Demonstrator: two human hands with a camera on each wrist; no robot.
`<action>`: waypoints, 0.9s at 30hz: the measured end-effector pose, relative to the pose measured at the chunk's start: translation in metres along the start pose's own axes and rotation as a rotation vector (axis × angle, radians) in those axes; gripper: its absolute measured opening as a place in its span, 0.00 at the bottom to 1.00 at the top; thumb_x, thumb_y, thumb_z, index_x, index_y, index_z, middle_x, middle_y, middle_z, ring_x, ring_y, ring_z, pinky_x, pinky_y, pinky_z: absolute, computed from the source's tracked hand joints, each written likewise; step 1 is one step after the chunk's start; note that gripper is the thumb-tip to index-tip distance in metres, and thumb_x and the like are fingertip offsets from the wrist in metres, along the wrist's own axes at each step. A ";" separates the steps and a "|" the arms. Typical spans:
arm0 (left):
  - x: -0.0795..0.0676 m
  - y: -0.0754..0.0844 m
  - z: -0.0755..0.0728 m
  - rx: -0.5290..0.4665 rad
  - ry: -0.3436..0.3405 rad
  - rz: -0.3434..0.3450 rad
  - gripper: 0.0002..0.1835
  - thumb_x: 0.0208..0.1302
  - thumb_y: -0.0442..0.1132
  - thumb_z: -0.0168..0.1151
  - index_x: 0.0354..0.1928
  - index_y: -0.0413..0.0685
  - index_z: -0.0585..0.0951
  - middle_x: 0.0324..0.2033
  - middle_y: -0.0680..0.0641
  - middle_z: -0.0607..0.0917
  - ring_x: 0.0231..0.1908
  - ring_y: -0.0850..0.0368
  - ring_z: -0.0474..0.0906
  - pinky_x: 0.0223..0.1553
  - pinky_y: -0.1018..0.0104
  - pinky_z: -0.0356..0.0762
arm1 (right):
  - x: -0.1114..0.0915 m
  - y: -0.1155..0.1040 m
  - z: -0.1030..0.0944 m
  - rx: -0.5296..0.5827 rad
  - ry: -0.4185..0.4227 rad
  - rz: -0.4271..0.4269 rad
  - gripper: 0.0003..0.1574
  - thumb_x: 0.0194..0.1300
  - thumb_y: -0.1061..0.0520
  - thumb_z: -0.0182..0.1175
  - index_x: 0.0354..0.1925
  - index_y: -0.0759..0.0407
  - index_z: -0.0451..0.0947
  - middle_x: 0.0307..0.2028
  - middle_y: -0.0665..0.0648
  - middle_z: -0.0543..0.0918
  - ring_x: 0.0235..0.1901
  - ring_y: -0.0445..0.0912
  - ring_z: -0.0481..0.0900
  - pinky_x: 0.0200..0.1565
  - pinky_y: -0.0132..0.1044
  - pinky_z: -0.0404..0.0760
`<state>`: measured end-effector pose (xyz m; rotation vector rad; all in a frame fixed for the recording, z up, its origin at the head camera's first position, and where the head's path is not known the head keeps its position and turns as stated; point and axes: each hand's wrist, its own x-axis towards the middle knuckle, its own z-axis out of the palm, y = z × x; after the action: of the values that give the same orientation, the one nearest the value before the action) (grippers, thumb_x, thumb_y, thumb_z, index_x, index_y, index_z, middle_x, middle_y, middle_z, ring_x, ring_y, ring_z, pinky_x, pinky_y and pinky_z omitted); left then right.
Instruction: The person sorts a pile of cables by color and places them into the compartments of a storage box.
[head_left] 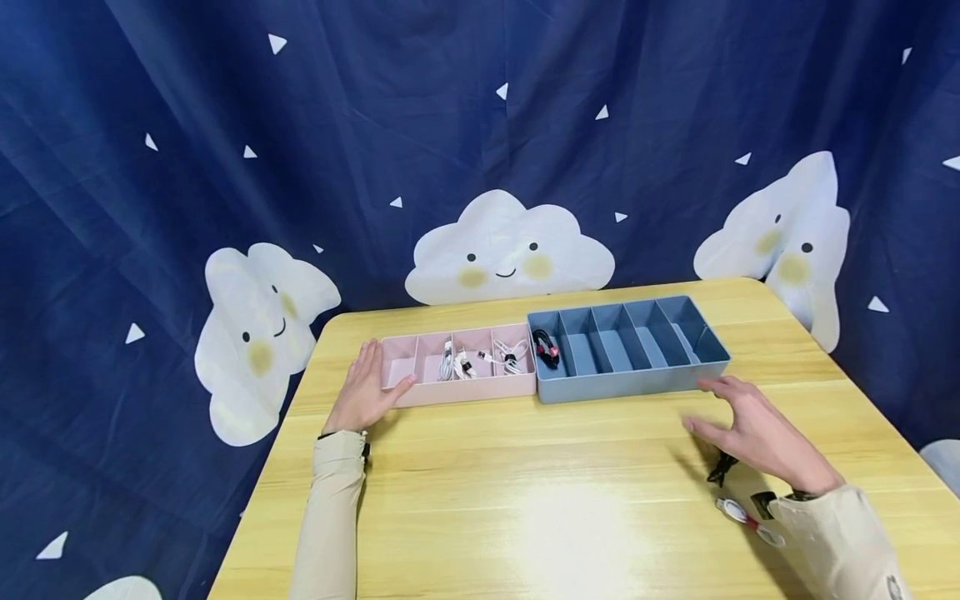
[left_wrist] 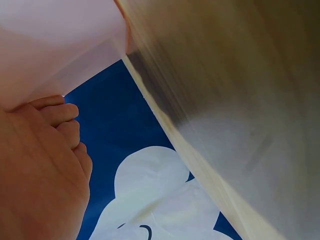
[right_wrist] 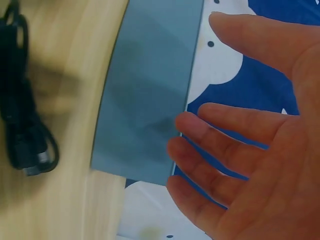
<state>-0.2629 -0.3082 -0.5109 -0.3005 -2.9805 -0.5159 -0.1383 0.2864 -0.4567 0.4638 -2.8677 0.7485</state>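
Okay, my right hand (head_left: 767, 433), fingers apart and empty, hangs near the black bundled cable (head_left: 722, 469) in front of the long blue-grey plastic divided box (head_left: 633, 384), which overreaching could knock askew.

On the wood-grain table (head_left: 450, 483) — pink tray (head_left: 465, 392), blue tray (head_left: 630, 386), black cable (head_left: 722, 468), white cable (head_left: 733, 510).

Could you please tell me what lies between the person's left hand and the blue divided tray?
The pink divided tray, holding white cables, lies between the left hand and the blue divided tray, in the head view.
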 end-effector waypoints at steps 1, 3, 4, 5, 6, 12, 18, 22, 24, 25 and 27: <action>0.000 0.000 0.000 -0.001 -0.003 -0.001 0.61 0.69 0.74 0.49 0.81 0.30 0.45 0.82 0.33 0.45 0.83 0.35 0.40 0.81 0.37 0.45 | -0.002 0.001 0.001 0.001 -0.005 0.009 0.42 0.65 0.46 0.72 0.63 0.75 0.74 0.59 0.78 0.78 0.58 0.73 0.76 0.55 0.70 0.76; 0.000 0.000 0.000 -0.004 -0.005 -0.004 0.61 0.69 0.75 0.49 0.81 0.31 0.45 0.82 0.33 0.45 0.83 0.35 0.41 0.81 0.37 0.45 | -0.004 0.002 0.002 0.005 -0.020 0.030 0.43 0.64 0.45 0.73 0.64 0.75 0.73 0.60 0.79 0.77 0.59 0.73 0.75 0.56 0.70 0.75; 0.000 0.000 0.000 -0.005 -0.006 -0.006 0.61 0.69 0.75 0.49 0.81 0.31 0.45 0.82 0.33 0.45 0.83 0.35 0.41 0.81 0.37 0.45 | -0.006 0.002 0.003 0.001 -0.027 0.040 0.44 0.64 0.45 0.73 0.64 0.76 0.73 0.60 0.79 0.77 0.59 0.74 0.74 0.56 0.71 0.75; 0.000 0.000 0.000 -0.005 -0.006 -0.007 0.61 0.69 0.75 0.49 0.81 0.31 0.45 0.83 0.34 0.45 0.83 0.35 0.41 0.81 0.37 0.45 | -0.007 0.003 0.004 -0.003 -0.033 0.050 0.45 0.64 0.45 0.73 0.64 0.76 0.73 0.61 0.79 0.77 0.60 0.74 0.73 0.56 0.71 0.74; 0.000 0.001 -0.001 -0.007 -0.008 -0.008 0.61 0.69 0.75 0.49 0.81 0.31 0.44 0.83 0.34 0.45 0.83 0.36 0.40 0.82 0.37 0.44 | -0.007 0.003 0.004 -0.005 -0.041 0.058 0.46 0.64 0.44 0.73 0.64 0.76 0.72 0.61 0.79 0.76 0.60 0.74 0.73 0.56 0.71 0.74; 0.000 0.000 -0.001 -0.007 -0.011 -0.010 0.61 0.69 0.75 0.49 0.81 0.32 0.44 0.83 0.34 0.44 0.83 0.36 0.40 0.82 0.37 0.44 | -0.013 0.010 0.007 -0.019 -0.055 0.080 0.48 0.63 0.43 0.73 0.63 0.78 0.71 0.61 0.80 0.76 0.59 0.74 0.72 0.56 0.71 0.74; 0.000 0.001 -0.001 -0.011 -0.012 -0.014 0.61 0.68 0.75 0.49 0.81 0.32 0.44 0.83 0.34 0.44 0.83 0.37 0.39 0.82 0.37 0.43 | -0.021 0.014 0.012 -0.029 -0.058 0.092 0.48 0.61 0.43 0.75 0.63 0.79 0.72 0.59 0.80 0.76 0.56 0.74 0.74 0.53 0.70 0.76; 0.000 0.001 -0.001 -0.011 -0.018 -0.020 0.61 0.68 0.76 0.49 0.81 0.32 0.44 0.83 0.34 0.44 0.83 0.37 0.38 0.82 0.37 0.42 | -0.026 0.017 0.015 -0.034 -0.070 0.111 0.50 0.59 0.42 0.76 0.62 0.79 0.72 0.59 0.80 0.76 0.56 0.74 0.73 0.53 0.71 0.76; 0.000 0.001 -0.001 -0.006 -0.020 -0.023 0.61 0.68 0.76 0.49 0.81 0.32 0.44 0.83 0.34 0.44 0.83 0.37 0.38 0.82 0.37 0.43 | -0.029 0.018 0.017 -0.039 -0.073 0.115 0.51 0.58 0.42 0.77 0.62 0.79 0.72 0.59 0.80 0.76 0.56 0.74 0.73 0.53 0.72 0.75; 0.000 0.001 -0.001 -0.006 -0.021 -0.025 0.61 0.68 0.76 0.49 0.81 0.32 0.44 0.83 0.34 0.44 0.83 0.37 0.38 0.82 0.37 0.43 | -0.030 0.018 0.017 -0.039 -0.074 0.117 0.52 0.58 0.41 0.77 0.62 0.79 0.72 0.59 0.80 0.76 0.56 0.74 0.73 0.54 0.72 0.75; 0.000 0.001 -0.001 -0.006 -0.021 -0.025 0.61 0.68 0.76 0.49 0.81 0.32 0.44 0.83 0.34 0.43 0.83 0.37 0.38 0.82 0.37 0.43 | -0.032 0.019 0.018 -0.044 -0.079 0.118 0.53 0.57 0.41 0.77 0.62 0.79 0.72 0.59 0.81 0.75 0.56 0.74 0.73 0.54 0.72 0.75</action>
<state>-0.2625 -0.3075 -0.5098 -0.2711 -3.0074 -0.5279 -0.1155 0.3015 -0.4880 0.3281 -3.0001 0.6989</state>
